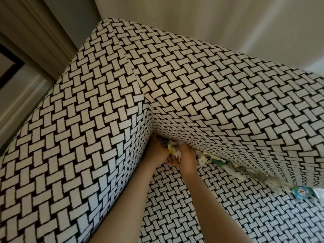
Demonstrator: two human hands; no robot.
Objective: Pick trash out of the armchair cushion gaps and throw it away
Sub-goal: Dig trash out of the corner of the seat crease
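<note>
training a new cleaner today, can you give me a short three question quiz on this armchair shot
1. True or false: the left hand and right hand are both at the inner corner of the black-and-white woven-pattern fabric armchair.
2. The crumpled white and yellow trash is: A on top of the armrest; B in the grip of the two hands; C on the floor.
3. Where is the crumpled blue plastic wrapper lodged?
Key: 1 true; 2 B; 3 in the gap between backrest and seat cushion, far right of the view.
</note>
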